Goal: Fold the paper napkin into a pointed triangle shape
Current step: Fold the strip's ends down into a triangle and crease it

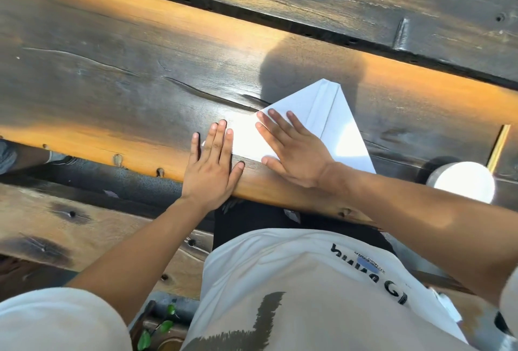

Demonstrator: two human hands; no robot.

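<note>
Nearest the camera we see the person's pale printed shirt (294,294) and two bare forearms reaching forward over the near edge of a dark, worn wooden table (112,84). Below the table's edge at left lies a second plank (70,227), and a small green plant (157,328) shows at the bottom. The left hand (213,162) lies flat with fingers straight and together, palm down on the wood, its fingertips touching the near-left edge of the single white paper napkin (330,126). The right hand (291,148) is likewise flat and spread, fingers straight, pressing on the napkin's lower left portion and covering part of it; neither hand grips anything. The napkin rests on the table just ahead of the person, already folded to a point that aims away toward the upper right, with a narrow folded band running down its middle. To the right, near the napkin's trailing corner, stands one white round object (462,182), brightly lit, with a thin yellow stick (499,146) beside it. Beyond the napkin run further planks (364,0), separated by a dark gap.
</note>
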